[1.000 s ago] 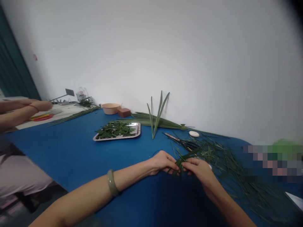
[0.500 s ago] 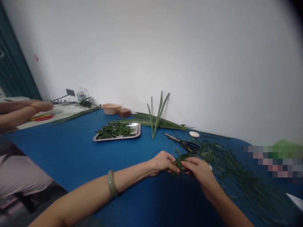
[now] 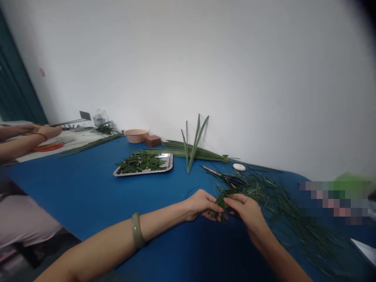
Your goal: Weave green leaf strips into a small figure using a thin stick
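Note:
Between my two hands is a small piece of folded green leaf strips (image 3: 221,200), with loose ends sticking out on several sides. My left hand (image 3: 204,205), a green bangle (image 3: 137,230) on its forearm, pinches the piece from the left. From the right, my right hand (image 3: 245,209) grips it between thumb and fingers. My fingers partly cover the piece. Just beyond it lie dark-handled scissors (image 3: 225,177), blades pointing left. Cut leaf scraps (image 3: 282,203) spread over the blue table (image 3: 147,199) at the right.
A metal tray (image 3: 169,164) carries leafy greens. Behind stand a pink basin (image 3: 136,136), a brown box (image 3: 153,140), a bundle of long leaves (image 3: 176,149) and upright leaf blades (image 3: 192,150). A white oval object (image 3: 239,167) lies near the scissors. At far left, another person's hands (image 3: 48,132) hold long strips.
My fingers have shifted slightly on the folded leaf piece, and its strips now look more spread. The view has moved a little. The other person's hands have drawn apart somewhat.

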The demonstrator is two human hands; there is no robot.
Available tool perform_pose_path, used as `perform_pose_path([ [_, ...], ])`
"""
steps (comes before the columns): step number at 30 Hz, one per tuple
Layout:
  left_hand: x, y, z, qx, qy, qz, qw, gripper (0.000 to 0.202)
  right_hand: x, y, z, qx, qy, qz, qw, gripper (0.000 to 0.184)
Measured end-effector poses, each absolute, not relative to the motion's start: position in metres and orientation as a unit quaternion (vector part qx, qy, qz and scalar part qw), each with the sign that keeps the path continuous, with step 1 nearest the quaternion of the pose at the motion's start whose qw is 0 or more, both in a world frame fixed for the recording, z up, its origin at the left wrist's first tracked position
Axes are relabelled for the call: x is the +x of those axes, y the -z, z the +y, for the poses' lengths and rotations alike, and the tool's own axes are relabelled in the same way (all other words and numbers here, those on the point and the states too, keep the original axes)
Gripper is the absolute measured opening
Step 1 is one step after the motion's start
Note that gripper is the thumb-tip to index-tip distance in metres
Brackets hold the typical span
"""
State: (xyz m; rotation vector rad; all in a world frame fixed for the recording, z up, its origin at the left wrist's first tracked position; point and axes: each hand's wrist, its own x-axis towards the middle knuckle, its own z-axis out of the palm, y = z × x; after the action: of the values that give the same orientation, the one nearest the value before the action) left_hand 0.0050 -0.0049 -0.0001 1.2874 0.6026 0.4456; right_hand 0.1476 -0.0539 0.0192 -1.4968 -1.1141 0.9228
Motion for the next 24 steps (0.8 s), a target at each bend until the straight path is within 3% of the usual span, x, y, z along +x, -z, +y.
perform_pose_path([
  [8,0.004,0.000,-0.005,0.604,-0.187,0.279,0.722,0.023,0.148,-0.022,-0.057,-0.605,-0.378,-0.511,0.480,0.021],
  [14,0.005,-0.001,-0.008,0.623,-0.181,0.282,0.706,0.020,0.150,-0.022,-0.058,-0.584,-0.363,-0.528,0.499,0.012],
  [24,0.005,0.001,-0.007,0.631,-0.154,0.288,0.704,0.021,0.153,-0.011,-0.055,-0.564,-0.385,-0.529,0.504,0.011],
])
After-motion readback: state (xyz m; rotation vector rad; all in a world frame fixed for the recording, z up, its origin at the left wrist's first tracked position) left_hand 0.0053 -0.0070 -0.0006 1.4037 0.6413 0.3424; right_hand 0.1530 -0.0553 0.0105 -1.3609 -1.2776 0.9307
